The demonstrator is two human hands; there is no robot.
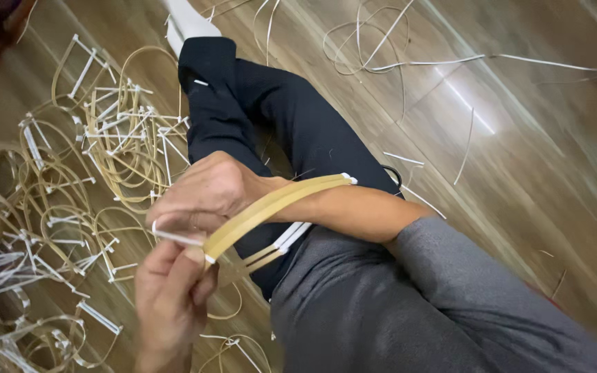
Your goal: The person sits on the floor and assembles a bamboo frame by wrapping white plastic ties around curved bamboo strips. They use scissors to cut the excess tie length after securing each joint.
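Head view, looking down at the lap and a wooden floor [519,138].

Right hand [205,193]: fingers curled, clenched around the near end of a bent cane strip [271,207]. The strip is pale yellow and flat, and it arcs from the hands up over the right forearm toward the knee. Its far end carries a small white binding.

Left hand [171,290]: thumb and fingertips pinch a thin white strip [174,238] right at the lower end of the cane strip, touching it. Both hands meet at this point, held above the left side of the lap.

Below the arc, two further cane lengths with white wraps [291,236] run side by side across the dark trouser leg [298,124].

Floor, left of the hands: a pile of finished cane loops [105,152], each bound with white ties, tangled together. Floor, upper right: loose white strands [381,41], scattered and well apart from the hands.

Grey sleeve [450,276] covers the right upper arm.
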